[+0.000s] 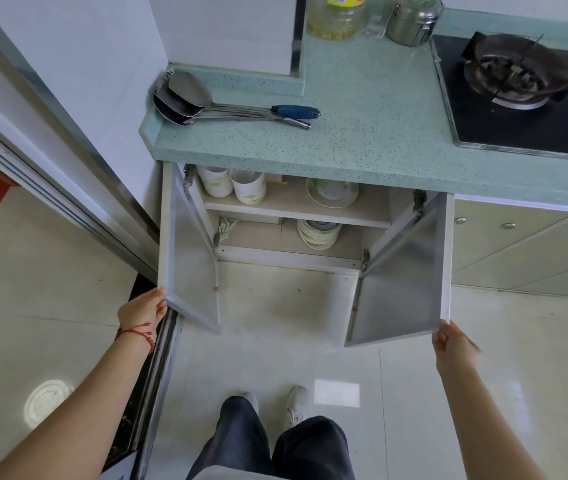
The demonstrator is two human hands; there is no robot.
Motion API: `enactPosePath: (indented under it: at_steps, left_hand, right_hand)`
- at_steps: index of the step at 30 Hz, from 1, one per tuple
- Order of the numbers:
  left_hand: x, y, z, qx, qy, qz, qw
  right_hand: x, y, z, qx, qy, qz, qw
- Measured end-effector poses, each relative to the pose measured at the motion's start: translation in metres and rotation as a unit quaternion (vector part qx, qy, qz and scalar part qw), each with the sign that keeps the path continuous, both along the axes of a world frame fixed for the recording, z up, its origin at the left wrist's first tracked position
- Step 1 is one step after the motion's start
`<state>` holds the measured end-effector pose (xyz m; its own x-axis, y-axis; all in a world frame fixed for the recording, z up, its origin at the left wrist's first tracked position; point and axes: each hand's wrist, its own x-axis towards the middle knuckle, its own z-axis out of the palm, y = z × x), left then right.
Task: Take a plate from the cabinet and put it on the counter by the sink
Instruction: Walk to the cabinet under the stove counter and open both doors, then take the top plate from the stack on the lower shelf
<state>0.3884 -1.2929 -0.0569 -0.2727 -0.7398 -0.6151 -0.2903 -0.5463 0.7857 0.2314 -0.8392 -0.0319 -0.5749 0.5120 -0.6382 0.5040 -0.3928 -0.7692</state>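
The cabinet under the green speckled counter [362,133] stands with both doors swung wide. My left hand [142,308] grips the lower outer corner of the left door [185,258]. My right hand [452,344] grips the lower corner of the right door [403,282]. On the upper shelf lies a white plate with a green pattern [331,192], with stacked white bowls [232,185] to its left. A stack of several plates [317,233] sits on the lower shelf. No sink is in view.
Metal ladles and a blue-handled spatula [227,105] lie on the counter's left end. An oil bottle [336,15] and a steel canister [412,20] stand at the back. A gas hob [518,84] fills the right. A sliding door frame [67,188] is to the left.
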Motion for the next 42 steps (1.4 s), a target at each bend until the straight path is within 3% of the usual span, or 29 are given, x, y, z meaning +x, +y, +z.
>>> enactPosePath:
  at_steps: [6,9,13,15,18,21,23,32,42]
  left_hand:
    - [0.009,0.025,-0.009,-0.038,-0.050,-0.018,0.998]
    - [0.010,0.063,-0.009,-0.107,-0.086,-0.161,0.977]
    - [0.000,0.102,-0.006,-0.165,-0.064,-0.355,0.918]
    - [-0.007,0.110,-0.005,-0.227,-0.069,-0.449,0.862]
    - [-0.016,0.112,-0.005,-0.330,-0.084,-0.535,0.773]
    - [-0.026,0.111,-0.006,-0.402,-0.093,-0.568,0.712]
    - [-0.032,0.112,-0.008,-0.421,-0.103,-0.585,0.686]
    - [-0.084,0.132,-0.025,-0.427,-0.139,-0.603,0.660]
    - [-0.177,0.152,-0.070,-0.418,-0.180,-0.592,0.665]
  right_hand:
    - [0.033,-0.010,0.004,-0.016,0.010,0.016,1.000]
    - [0.047,-0.033,-0.003,0.013,-0.007,0.031,0.999]
    - [0.056,-0.070,-0.010,0.067,-0.027,0.178,0.981]
    - [0.062,-0.087,-0.009,0.143,-0.021,0.282,0.948]
    - [0.065,-0.106,-0.009,0.280,0.024,0.427,0.859]
    - [0.062,-0.119,-0.009,0.392,0.066,0.525,0.753]
    - [0.057,-0.125,-0.009,0.417,0.074,0.558,0.714]
    - [0.002,-0.115,-0.025,0.448,0.088,0.623,0.635]
    - [-0.095,-0.097,-0.077,0.438,0.075,0.646,0.620]
